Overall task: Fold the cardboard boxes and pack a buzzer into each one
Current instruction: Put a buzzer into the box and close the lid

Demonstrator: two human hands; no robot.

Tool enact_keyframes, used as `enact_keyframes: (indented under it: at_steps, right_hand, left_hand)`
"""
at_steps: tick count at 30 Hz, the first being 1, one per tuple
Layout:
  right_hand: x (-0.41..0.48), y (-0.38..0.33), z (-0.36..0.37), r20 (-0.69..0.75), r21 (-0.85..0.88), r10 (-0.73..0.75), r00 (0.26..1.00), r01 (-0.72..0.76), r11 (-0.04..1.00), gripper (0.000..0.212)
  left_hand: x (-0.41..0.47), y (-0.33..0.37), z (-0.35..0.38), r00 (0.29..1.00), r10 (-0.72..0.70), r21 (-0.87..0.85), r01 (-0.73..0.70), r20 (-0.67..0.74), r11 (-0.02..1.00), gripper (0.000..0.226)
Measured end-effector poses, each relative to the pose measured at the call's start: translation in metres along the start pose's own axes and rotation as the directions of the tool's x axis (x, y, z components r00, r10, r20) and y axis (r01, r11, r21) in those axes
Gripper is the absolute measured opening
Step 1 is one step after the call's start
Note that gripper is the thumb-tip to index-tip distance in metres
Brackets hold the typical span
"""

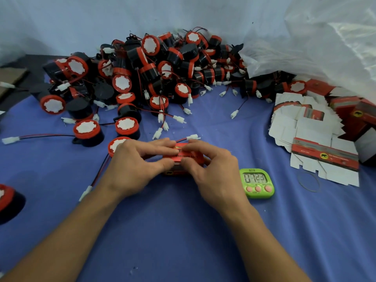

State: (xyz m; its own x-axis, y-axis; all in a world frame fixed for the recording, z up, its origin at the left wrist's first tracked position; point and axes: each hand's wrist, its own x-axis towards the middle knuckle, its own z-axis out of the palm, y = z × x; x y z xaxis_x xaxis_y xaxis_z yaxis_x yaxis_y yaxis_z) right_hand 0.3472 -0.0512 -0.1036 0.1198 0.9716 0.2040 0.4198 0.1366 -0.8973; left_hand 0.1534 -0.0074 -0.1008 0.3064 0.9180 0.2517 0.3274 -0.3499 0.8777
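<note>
Holds one red box (188,157) in the middle of the table (183,231), right under the fingertips, long axis running left to right across the line of sight. Grips it from both ends at once: left hand (138,165) on the left half, right hand (211,169) on the right half, neither nearer than the other. Curls the fingers (162,146) over the top to meet near the far edge, thumbs on the near face, pinching the cardboard. Leaves one white connector (192,136) on a red-and-black wire poking out beyond the fingertips, at the far side of the box. Probably belongs to a buzzer inside, though cannot tell for sure. Looks like flap-closing, with that wire to be drawn back toward the fingers and tucked in first.

Counting: one box in hand. One green timer (256,183) just right of the right hand. One rubber band (298,181) further right, beside the flat boxes (305,123), a fanned stack too many to count. Some made-up red boxes behind those, number unclear under the bag (325,47). Buzzers (150,66) heaped at the far side, far too many to count, with one just behind the left hand and two more beyond it.
</note>
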Motion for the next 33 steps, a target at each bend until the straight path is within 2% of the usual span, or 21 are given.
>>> enact_keyframes:
  at_steps: [2,4,5,7,9,10,13,15,19,22,25,28,30,31,33]
  right_hand:
    - [0.001,0.003,0.005,-0.011,-0.017,-0.025,1.0,0.025,1.0,0.022]
    - [0.004,0.005,0.005,0.0,-0.02,-0.02,1.0,0.02,1.0,0.025]
    - [0.005,0.007,0.004,0.003,-0.023,-0.018,1.0,0.018,1.0,0.025]
    - [0.008,0.008,0.001,0.002,-0.033,-0.016,1.0,0.016,0.999,0.025]
    - [0.009,0.008,0.0,0.001,-0.035,-0.012,1.0,0.012,0.999,0.024]
    - [0.01,0.008,-0.001,0.003,-0.035,-0.007,1.0,0.007,0.999,0.024]
    - [0.01,0.007,-0.005,0.044,-0.065,-0.008,0.999,0.011,0.998,0.034]
    - [0.01,0.008,-0.006,0.065,-0.056,-0.011,0.998,0.014,0.998,0.04]
    - [0.012,0.01,-0.001,0.066,-0.015,-0.007,0.998,0.008,1.0,0.037]
    - [0.015,0.01,0.001,0.075,0.018,0.024,0.997,-0.026,0.999,0.036]
    - [0.014,0.009,0.002,0.074,0.034,0.048,0.996,-0.051,0.998,0.036]
    - [0.012,0.01,0.004,0.068,-0.003,0.019,0.998,-0.019,1.0,0.036]
    - [0.014,0.011,0.004,0.084,0.043,0.029,0.996,-0.033,0.999,0.034]
    - [0.015,0.011,0.003,0.095,0.119,0.052,0.994,-0.063,0.991,0.032]
    - [0.018,0.008,0.002,0.105,0.275,0.109,0.988,-0.134,0.952,0.029]
  left_hand:
    - [0.002,-0.002,0.002,0.998,-0.048,-0.08,0.045,-0.03,0.996,0.041]
    - [-0.002,0.0,0.007,0.996,-0.033,-0.044,0.03,-0.081,0.999,0.039]
    - [-0.005,0.001,0.01,0.993,0.011,0.023,-0.008,-0.118,1.0,0.038]
    - [-0.011,0.004,0.016,0.966,0.188,0.242,-0.142,-0.178,0.96,0.034]
    - [-0.014,0.006,0.02,0.924,0.347,0.414,-0.257,-0.158,0.873,0.032]
    - [-0.014,0.005,0.019,0.922,0.362,0.426,-0.274,-0.14,0.862,0.035]
    - [-0.014,0.002,0.011,0.968,0.19,0.259,-0.143,-0.165,0.955,0.048]
    - [-0.014,0.002,0.01,0.968,0.09,0.17,-0.05,-0.236,0.984,0.054]
    - [-0.013,0.004,0.012,0.944,0.013,0.107,0.024,-0.331,0.994,0.043]
    - [-0.011,0.003,0.009,0.948,-0.013,0.085,0.042,-0.317,0.995,0.041]
    - [-0.011,0.0,0.005,0.974,0.006,0.154,0.03,-0.225,0.988,0.035]
    - [-0.011,0.002,0.003,0.968,0.175,0.362,-0.1,-0.18,0.927,0.028]
    - [-0.012,0.003,0.004,0.951,0.279,0.465,-0.188,-0.136,0.865,0.028]
    - [-0.012,0.002,0.005,0.947,0.289,0.458,-0.198,-0.137,0.867,0.025]
    - [-0.011,0.003,0.007,0.965,0.173,0.322,-0.104,-0.196,0.941,0.016]
